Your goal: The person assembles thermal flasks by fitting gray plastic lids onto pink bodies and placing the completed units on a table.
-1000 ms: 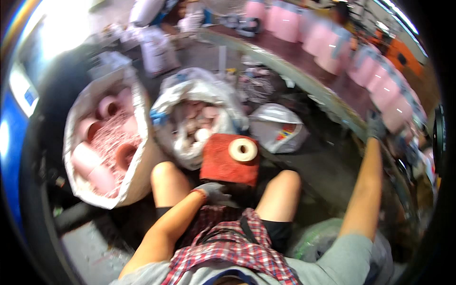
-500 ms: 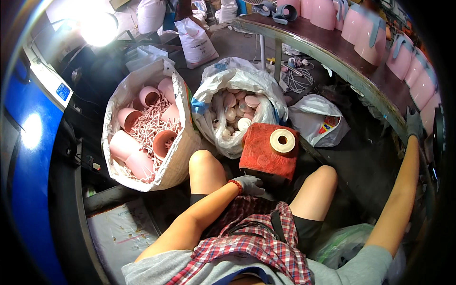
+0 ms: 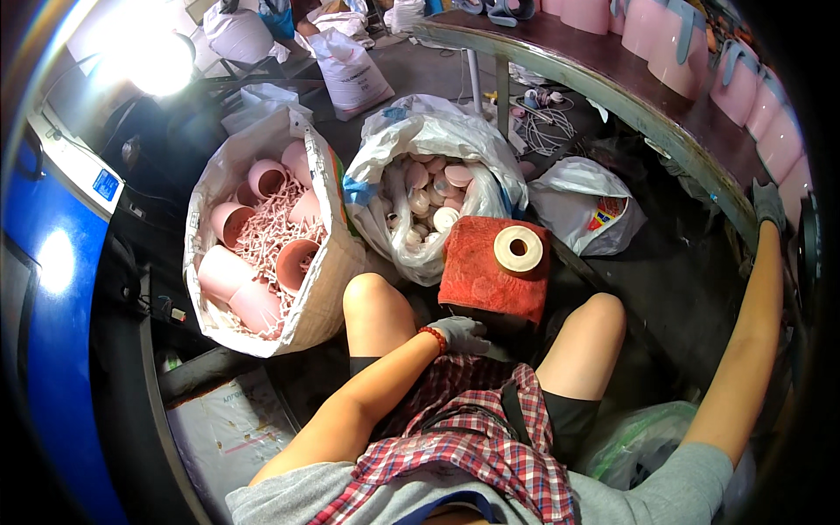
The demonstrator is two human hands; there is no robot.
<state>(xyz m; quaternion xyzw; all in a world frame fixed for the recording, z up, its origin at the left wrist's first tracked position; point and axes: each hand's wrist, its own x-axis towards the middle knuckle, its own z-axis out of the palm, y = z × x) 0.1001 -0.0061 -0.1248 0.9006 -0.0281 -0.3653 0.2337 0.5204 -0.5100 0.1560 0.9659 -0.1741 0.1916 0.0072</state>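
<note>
I sit with bare knees apart. My left hand (image 3: 461, 333), in a grey glove with a red bracelet at the wrist, rests between my knees against the lower edge of a block covered in red cloth (image 3: 493, 274). A cream round part with a hole (image 3: 517, 248) lies on top of the block. My right hand (image 3: 768, 203), gloved too, reaches far right and grips the edge of a dark workbench (image 3: 674, 144). Pink containers (image 3: 691, 52) stand in a row on that bench.
A woven sack (image 3: 328, 289) of pink pots and plastic scrap stands left of my knee. A clear plastic bag (image 3: 455, 144) of cream round parts sits behind the block. A white bag (image 3: 582, 206), a blue machine (image 3: 52, 289) and a greenish bag (image 3: 643, 442) surround me.
The view has swung down and left, so the sacks and block sit more central. My left hand stays at the red block; my right hand stays on the bench edge.
</note>
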